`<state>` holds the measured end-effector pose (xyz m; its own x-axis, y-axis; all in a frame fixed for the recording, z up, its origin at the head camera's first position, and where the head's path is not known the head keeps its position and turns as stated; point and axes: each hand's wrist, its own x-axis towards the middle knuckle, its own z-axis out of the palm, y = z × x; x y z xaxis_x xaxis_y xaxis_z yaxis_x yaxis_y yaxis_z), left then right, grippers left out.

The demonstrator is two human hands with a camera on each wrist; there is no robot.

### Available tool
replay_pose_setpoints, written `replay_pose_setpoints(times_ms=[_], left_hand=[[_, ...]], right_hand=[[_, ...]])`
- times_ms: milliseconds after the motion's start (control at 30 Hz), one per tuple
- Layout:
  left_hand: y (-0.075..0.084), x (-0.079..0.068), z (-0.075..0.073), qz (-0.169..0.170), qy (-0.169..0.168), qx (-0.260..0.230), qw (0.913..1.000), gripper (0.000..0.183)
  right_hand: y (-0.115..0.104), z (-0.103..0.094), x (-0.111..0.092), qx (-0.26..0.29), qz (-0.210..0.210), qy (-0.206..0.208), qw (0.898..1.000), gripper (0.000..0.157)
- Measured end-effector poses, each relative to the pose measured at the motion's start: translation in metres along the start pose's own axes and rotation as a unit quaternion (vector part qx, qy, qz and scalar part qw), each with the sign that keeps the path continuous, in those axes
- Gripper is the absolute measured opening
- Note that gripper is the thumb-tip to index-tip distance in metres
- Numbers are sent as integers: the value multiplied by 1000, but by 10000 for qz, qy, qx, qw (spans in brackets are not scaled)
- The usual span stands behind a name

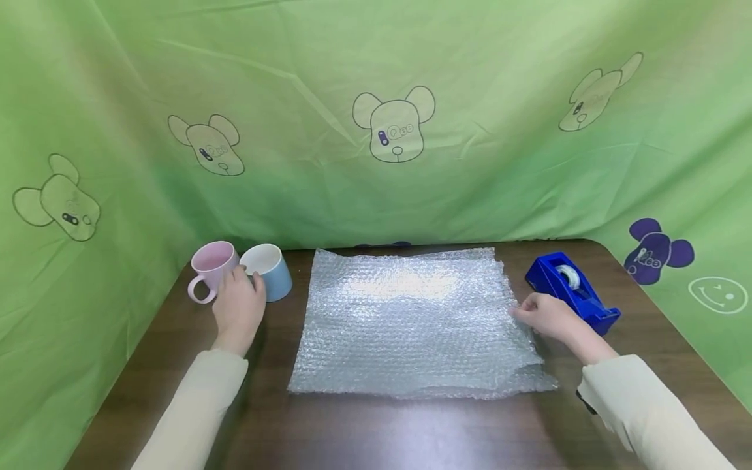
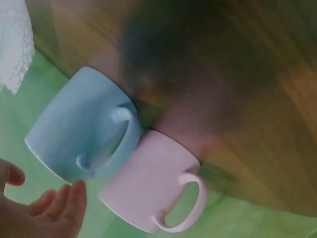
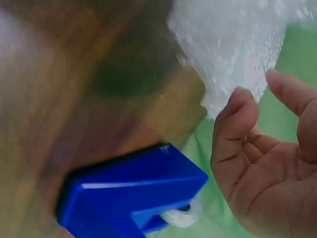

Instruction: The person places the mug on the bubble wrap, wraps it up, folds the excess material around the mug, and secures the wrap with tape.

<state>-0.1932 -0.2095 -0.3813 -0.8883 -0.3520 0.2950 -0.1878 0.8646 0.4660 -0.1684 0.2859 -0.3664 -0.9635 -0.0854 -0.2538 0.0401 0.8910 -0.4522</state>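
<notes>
A pink mug point(image 1: 211, 262) and a light blue mug point(image 1: 276, 277) stand side by side at the table's back left. My left hand point(image 1: 239, 305) is over them, its fingertips right at the blue mug's rim in the left wrist view, thumb spread apart. Both mugs' handles show in that view. A sheet of bubble wrap point(image 1: 405, 326) lies flat in the middle of the table. At its right edge is my right hand point(image 1: 551, 316), fingers loosely bent. The right wrist view shows a gap between thumb and index finger, with nothing gripped.
Behind my right hand sits a blue tape dispenser point(image 1: 572, 290) with a roll of clear tape point(image 1: 568, 277). The dark wooden table point(image 1: 352, 434) meets a green curtain point(image 1: 294, 189) printed with bear faces at the back and sides.
</notes>
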Motion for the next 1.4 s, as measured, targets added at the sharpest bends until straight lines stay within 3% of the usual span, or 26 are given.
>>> replay_pose_setpoints(times_ms=[267,400,433,500,667,800,967,1067,1167,1400], left_hand=[[-12,1,-2,-473,-576,-266,9969,50],[-23,7,-2,-824,-1203,-713,9867,56],[-26,8,-1,-943,-1441,-956,9804,59],[-32,10,0,-1185,-1933,-1648,9599,63],[-43,14,3,-1575,-2781,-3355,8862,71],[-47,18,6,-1553,-2930,-3958,8564,62],[-51,21,6,-1657,-2850,-4418,8343,32],[-52,21,5,-1647,-2811,-4541,8292,27],[-53,20,3,-1633,-2806,-4506,8316,27],[-43,16,-2,-1422,-2859,-4179,8505,28]], right_hand=[[4,16,-4,-98,-15,195,9998,39],[8,22,-4,-26,30,100,9999,47],[8,23,-3,13,60,57,10000,49],[10,26,-2,105,116,-10,9999,52],[16,31,0,451,138,-29,9989,49],[21,34,1,800,64,112,9967,43],[23,38,1,1530,221,168,9878,37],[22,42,1,2232,360,72,9741,36],[19,44,1,2750,462,15,9603,34],[16,45,1,2806,461,54,9587,33]])
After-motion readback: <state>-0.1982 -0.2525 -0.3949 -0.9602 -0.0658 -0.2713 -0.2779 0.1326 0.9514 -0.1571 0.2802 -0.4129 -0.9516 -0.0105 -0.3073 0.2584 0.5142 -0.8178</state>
